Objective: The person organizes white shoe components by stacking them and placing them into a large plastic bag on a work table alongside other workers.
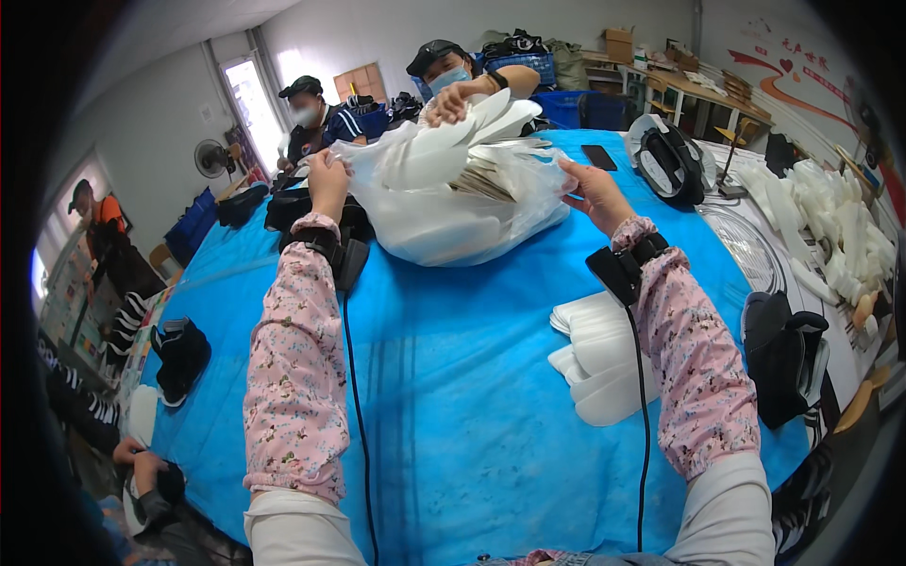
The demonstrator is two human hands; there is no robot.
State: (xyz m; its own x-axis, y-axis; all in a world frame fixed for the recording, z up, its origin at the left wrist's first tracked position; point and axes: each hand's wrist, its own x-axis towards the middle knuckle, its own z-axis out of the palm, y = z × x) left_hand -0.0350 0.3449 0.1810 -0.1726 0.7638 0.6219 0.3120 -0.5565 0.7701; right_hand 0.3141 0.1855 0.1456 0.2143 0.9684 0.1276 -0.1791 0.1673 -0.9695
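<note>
A clear plastic bag [444, 241] full of white insole-shaped pieces [429, 156] rests on the far part of the blue-covered table [453, 377]. My left hand [328, 184] is closed on the bag's left edge, its fingers pinching the film. On the opposite side my right hand [599, 193] grips the bag's right edge between thumb and fingers. Between them the bag's mouth is spread, and edges of brownish pieces show among the white ones. A co-worker's hand [455, 99] reaches over the top of the pieces from across the table.
Near my right forearm lies a fanned stack of white insoles [604, 363]. Black shoes [179, 358] stand at the left, and another dark shoe [781, 358] at the right. A black phone [599, 158] and a steam iron [670, 160] sit beyond my right hand. Co-workers are around the table.
</note>
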